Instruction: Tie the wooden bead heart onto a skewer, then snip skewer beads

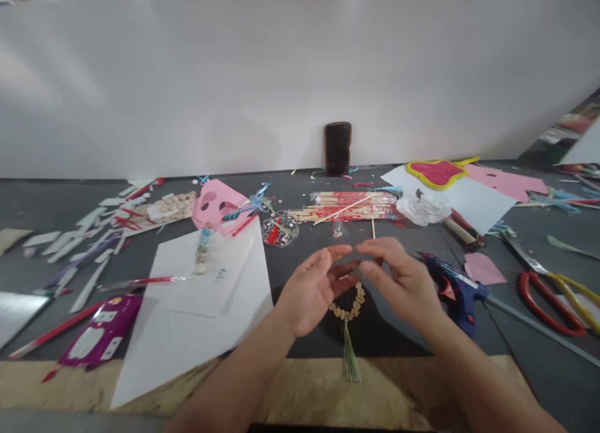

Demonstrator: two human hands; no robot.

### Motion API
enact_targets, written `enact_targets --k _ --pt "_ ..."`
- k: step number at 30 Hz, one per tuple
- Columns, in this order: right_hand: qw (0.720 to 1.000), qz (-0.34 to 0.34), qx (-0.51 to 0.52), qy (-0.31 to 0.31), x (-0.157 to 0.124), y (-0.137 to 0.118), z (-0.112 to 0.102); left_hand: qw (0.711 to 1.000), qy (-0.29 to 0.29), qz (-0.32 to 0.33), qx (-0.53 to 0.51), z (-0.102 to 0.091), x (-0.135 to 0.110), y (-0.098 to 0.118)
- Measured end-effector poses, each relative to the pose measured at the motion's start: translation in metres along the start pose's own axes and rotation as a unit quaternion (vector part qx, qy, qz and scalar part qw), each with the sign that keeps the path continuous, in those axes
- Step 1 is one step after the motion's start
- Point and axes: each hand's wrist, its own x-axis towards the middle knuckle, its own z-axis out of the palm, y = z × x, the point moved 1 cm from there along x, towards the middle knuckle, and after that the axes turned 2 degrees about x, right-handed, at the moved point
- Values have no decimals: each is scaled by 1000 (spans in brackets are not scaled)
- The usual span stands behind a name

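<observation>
A small loop of tan beads, a beaded bracelet (350,313), shows just below my hands with a pale green tassel (350,357) at its bottom. My left hand (313,287) is curled at the loop's upper left, its fingers bent across the top. My right hand (404,282) faces it from the right, thumb and forefinger drawn together close to the left fingertips. Any thin cord between the fingertips is too fine to make out. The top of the loop is hidden behind my fingers.
White paper (187,333) lies left, near a purple packet (100,330). Wooden sticks (347,208) in plastic and a phone (338,148) are ahead. A blue glue gun (462,295) and red-handled scissors (548,305) are right. A white panel (234,77) rises behind.
</observation>
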Motion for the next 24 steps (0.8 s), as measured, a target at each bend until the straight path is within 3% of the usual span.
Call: enact_targets --k 3,8,13,17,24 --pt "996 -50 -14 -66 -6 -1 14 1000 -4 -10 13 2 -3 -14" --pt "997 -61 27 -43 -10 -2 13 996 36 14 81 -1 -5 -17" --pt "995 -7 89 -51 -13 1 5 980 99 86 147 -9 -2 -9" --pt "995 51 55 -66 -14 2 3 964 129 122 197 -15 1 -6" --pt "994 78 37 -67 -5 3 -8 915 154 178 327 -26 4 -1"
